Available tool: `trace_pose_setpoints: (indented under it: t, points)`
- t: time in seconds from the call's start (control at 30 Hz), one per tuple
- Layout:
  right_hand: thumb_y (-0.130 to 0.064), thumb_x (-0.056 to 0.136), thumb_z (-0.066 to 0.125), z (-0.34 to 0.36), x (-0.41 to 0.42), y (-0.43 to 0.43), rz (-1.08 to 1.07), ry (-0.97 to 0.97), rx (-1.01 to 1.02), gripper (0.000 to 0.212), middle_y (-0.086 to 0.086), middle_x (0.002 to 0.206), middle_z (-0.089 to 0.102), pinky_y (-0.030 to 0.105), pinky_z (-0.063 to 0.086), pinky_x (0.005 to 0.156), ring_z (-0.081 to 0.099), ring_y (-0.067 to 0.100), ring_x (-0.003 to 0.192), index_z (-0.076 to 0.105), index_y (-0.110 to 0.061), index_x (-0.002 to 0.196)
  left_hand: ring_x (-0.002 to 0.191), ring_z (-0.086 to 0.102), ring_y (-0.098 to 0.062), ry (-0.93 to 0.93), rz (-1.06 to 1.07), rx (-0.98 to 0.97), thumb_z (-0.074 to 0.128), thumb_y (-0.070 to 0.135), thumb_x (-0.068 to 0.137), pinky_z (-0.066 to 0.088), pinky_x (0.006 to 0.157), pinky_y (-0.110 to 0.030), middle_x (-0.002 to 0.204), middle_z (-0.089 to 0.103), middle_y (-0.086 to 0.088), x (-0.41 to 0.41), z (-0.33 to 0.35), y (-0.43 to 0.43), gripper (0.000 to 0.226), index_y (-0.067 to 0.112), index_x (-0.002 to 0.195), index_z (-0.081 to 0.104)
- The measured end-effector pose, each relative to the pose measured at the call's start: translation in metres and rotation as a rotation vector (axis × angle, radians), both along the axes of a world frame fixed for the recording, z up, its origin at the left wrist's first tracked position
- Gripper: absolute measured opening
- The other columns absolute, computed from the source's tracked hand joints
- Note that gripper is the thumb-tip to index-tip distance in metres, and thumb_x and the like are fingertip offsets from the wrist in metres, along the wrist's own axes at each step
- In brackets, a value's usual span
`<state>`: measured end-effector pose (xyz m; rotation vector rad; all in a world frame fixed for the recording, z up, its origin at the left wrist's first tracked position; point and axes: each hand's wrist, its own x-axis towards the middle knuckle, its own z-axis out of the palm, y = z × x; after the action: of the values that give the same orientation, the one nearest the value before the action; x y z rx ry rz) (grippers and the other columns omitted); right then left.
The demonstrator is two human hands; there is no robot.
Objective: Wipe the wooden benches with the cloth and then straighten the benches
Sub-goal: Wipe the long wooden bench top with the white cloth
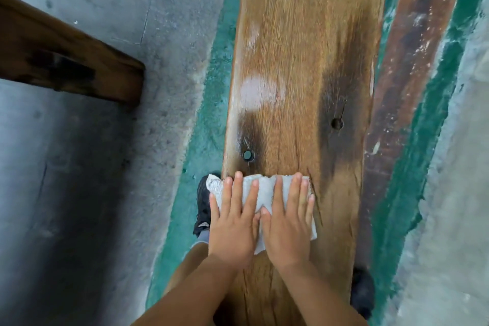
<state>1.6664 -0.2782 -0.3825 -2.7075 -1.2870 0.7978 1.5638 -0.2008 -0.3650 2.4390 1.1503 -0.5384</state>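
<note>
A long wooden bench [304, 61] runs away from me down the middle of the view, with two small holes and a pale patch on its top. A white cloth [266, 188] lies flat across its near part. My left hand [232, 222] and my right hand [287, 219] both press down flat on the cloth, side by side, fingers spread and pointing forward. The cloth's left end hangs a little past the bench's left edge.
A second, darker wooden bench [66, 53] lies at an angle on the grey concrete floor at left. A reddish-brown plank [407, 74] runs along the right of the bench over green painted floor. My dark shoes [203, 206] stand either side of the bench.
</note>
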Motion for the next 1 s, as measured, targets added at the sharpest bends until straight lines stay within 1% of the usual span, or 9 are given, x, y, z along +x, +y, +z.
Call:
trace_pose_setpoints:
  t: [0.1,0.17,0.33,0.43,0.57,0.7,0.83,0.9,1.0]
  points:
    - [-0.047,0.098,0.030,-0.011,0.057,0.064,-0.016,-0.078,0.068,0.071,0.023,0.164,0.004,0.055,0.012,0.122,0.003,0.036,0.153,0.012,-0.013,0.158,0.151,-0.005,-0.030,-0.073,0.114,0.057,0.027,0.043,0.103,0.012,0.116,-0.060,0.164,-0.002,-0.012,0.054,-0.015,0.056,0.063,0.024,0.157,0.000]
    - [-0.048,0.097,0.032,-0.017,0.102,0.114,-0.057,-0.119,0.074,0.073,0.023,0.164,0.001,0.054,0.008,0.123,0.000,0.035,0.153,0.013,-0.012,0.158,0.151,-0.008,-0.028,-0.117,0.132,0.091,0.024,0.043,0.103,0.005,0.117,-0.059,0.164,-0.005,-0.011,0.101,-0.024,0.103,0.062,0.024,0.157,-0.001]
    - [-0.049,0.098,0.024,-0.025,0.203,0.223,-0.097,-0.235,0.097,0.072,0.023,0.164,-0.001,0.055,0.008,0.122,-0.003,0.035,0.153,0.009,-0.011,0.158,0.150,-0.012,-0.027,-0.159,0.007,0.168,0.014,0.045,0.105,-0.003,0.117,-0.061,0.164,-0.011,-0.008,0.207,-0.033,0.218,0.058,0.024,0.156,-0.004]
    - [-0.050,0.098,0.017,-0.027,0.272,0.294,-0.098,-0.281,0.103,0.072,0.022,0.164,-0.002,0.053,0.006,0.123,-0.003,0.034,0.153,0.007,-0.011,0.158,0.150,-0.014,-0.027,-0.181,-0.017,0.187,0.009,0.046,0.104,-0.003,0.118,-0.061,0.163,-0.013,-0.008,0.277,-0.038,0.293,0.058,0.025,0.155,-0.007]
    - [-0.052,0.097,0.010,-0.031,0.353,0.383,-0.139,-0.336,0.106,0.073,0.021,0.164,-0.004,0.052,0.005,0.123,-0.004,0.033,0.153,0.004,-0.013,0.158,0.150,-0.012,-0.026,-0.211,-0.047,0.226,0.003,0.048,0.101,-0.007,0.117,-0.060,0.164,-0.011,-0.006,0.363,-0.049,0.384,0.059,0.027,0.155,-0.004]
    - [-0.052,0.096,0.009,-0.036,0.429,0.467,-0.142,-0.377,0.111,0.072,0.020,0.165,-0.003,0.052,0.006,0.123,-0.002,0.033,0.153,0.005,-0.016,0.158,0.150,-0.009,-0.026,-0.253,-0.016,0.225,0.002,0.049,0.098,-0.011,0.116,-0.060,0.164,-0.008,-0.006,0.441,-0.060,0.468,0.061,0.027,0.155,-0.001]
    - [-0.053,0.094,0.007,-0.040,0.477,0.529,-0.194,-0.402,0.117,0.074,0.020,0.165,-0.003,0.052,0.004,0.123,-0.003,0.033,0.153,0.004,-0.017,0.158,0.151,-0.007,-0.026,-0.267,-0.060,0.267,0.002,0.048,0.097,-0.009,0.116,-0.061,0.164,-0.006,-0.006,0.495,-0.068,0.533,0.062,0.027,0.155,0.000]
    - [-0.054,0.094,0.008,-0.041,0.494,0.549,-0.192,-0.394,0.107,0.074,0.019,0.165,-0.004,0.051,0.002,0.123,-0.004,0.032,0.153,0.002,-0.018,0.158,0.151,-0.007,-0.026,-0.265,-0.061,0.276,0.002,0.048,0.097,-0.007,0.116,-0.061,0.164,-0.006,-0.006,0.512,-0.069,0.553,0.061,0.027,0.155,0.001]
    - [-0.053,0.097,0.017,-0.040,0.522,0.578,-0.182,-0.370,0.101,0.072,0.019,0.165,-0.006,0.052,0.001,0.123,-0.005,0.032,0.153,0.003,-0.019,0.159,0.151,-0.008,-0.025,-0.278,-0.053,0.274,0.005,0.048,0.099,-0.006,0.117,-0.061,0.164,-0.006,-0.005,0.537,-0.069,0.580,0.060,0.028,0.155,0.002]
